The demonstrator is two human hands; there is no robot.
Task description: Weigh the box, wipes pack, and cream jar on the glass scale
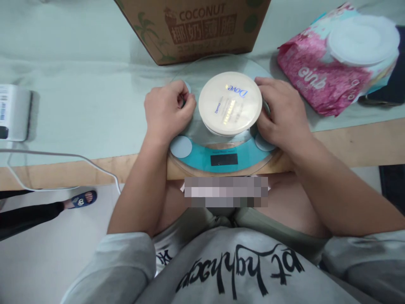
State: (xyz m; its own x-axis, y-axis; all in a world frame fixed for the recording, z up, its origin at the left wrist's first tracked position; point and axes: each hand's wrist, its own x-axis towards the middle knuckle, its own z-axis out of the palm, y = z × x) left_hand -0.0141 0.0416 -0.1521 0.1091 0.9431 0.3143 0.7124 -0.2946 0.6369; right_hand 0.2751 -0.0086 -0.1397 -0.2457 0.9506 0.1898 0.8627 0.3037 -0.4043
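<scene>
A round cream tub (230, 103) with a Dove label on its lid sits on a round glass scale (196, 159). The scale has a teal band, a dark display and pale round pads. My left hand (170, 109) rests over the scale's left side, its fingers curled into a loose fist, apart from the tub; nothing shows in it. At the tub's right edge is my right hand (282, 113), fingers bent inward and close to or touching the lid. What lies inside its curl, if anything, I cannot make out.
Behind the scale stands a brown coconut carton (202, 31). A pink wipes pack (319, 67) with a white lid lies at the right, over a dark object (389, 90). At the left are a white device (14, 114) and a cable (63, 154). Another person's foot (84, 199) shows below.
</scene>
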